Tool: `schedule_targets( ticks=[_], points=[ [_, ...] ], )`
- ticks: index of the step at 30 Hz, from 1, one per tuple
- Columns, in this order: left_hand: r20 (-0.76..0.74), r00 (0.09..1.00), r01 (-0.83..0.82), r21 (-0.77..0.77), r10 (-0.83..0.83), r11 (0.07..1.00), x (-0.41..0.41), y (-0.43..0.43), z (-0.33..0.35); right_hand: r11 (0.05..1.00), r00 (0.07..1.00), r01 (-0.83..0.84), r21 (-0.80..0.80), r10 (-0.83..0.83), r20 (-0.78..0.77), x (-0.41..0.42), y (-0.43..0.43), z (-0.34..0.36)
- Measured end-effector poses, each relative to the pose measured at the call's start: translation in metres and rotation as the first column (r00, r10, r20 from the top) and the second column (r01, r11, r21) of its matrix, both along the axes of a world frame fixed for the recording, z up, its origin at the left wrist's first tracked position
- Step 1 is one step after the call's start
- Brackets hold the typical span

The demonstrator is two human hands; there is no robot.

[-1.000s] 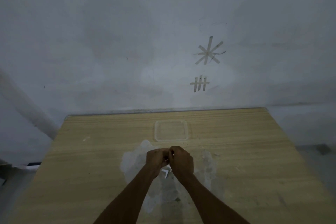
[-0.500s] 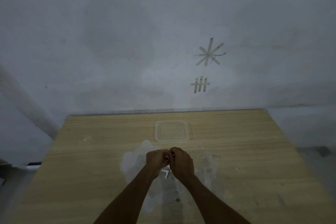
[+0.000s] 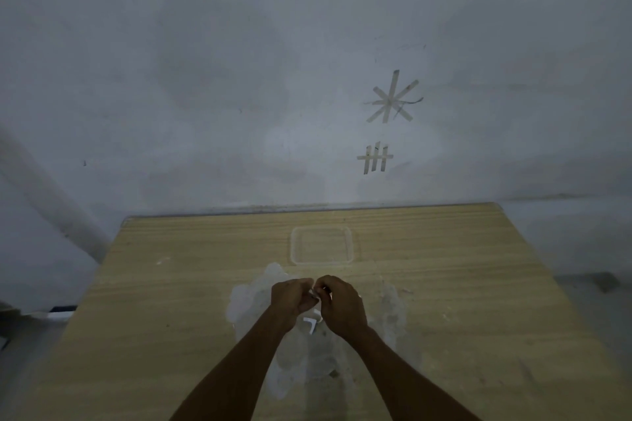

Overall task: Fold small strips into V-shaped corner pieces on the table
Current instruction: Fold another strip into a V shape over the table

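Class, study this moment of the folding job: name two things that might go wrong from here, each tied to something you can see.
1. The left hand and right hand pinch a tiny strip that they almost wholly hide in dim light, so the fold may well come out crooked.
2. A finished white V-piece lies on the table right beneath the wrists; a lowered hand could knock or flatten it.
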State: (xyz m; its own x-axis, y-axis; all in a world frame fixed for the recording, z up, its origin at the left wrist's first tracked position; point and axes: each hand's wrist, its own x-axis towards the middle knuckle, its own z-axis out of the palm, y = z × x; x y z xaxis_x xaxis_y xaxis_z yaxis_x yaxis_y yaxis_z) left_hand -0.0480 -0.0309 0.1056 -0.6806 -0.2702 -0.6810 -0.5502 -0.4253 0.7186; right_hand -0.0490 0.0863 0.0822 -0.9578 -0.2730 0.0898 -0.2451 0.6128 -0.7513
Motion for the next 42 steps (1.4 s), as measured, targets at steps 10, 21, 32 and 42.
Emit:
schedule_targets(
  ticks=[10,21,32,42],
  points=[
    [0.001,1.0,0.023,-0.015,-0.023,1.0,-0.002,-0.003,-0.002,0.996,0.999,-0.039,-0.08,0.039,0.0,-0.004,0.004,-0.001],
    [-0.03,0.994,0.107,-0.063,-0.109,0.992,0.0,-0.008,-0.005,0.99,0.988,-0.028,-0.141,0.048,0.143,-0.01,0.007,-0.001],
    [-0.034,0.981,0.186,-0.085,-0.19,0.979,0.006,-0.017,-0.002,0.97,0.944,-0.041,-0.24,0.117,0.309,-0.006,0.01,0.005],
    [-0.01,0.971,0.236,-0.137,-0.239,0.962,0.003,-0.022,0.0,0.924,0.903,0.023,-0.382,0.144,0.404,0.002,0.009,0.012]
  ],
)
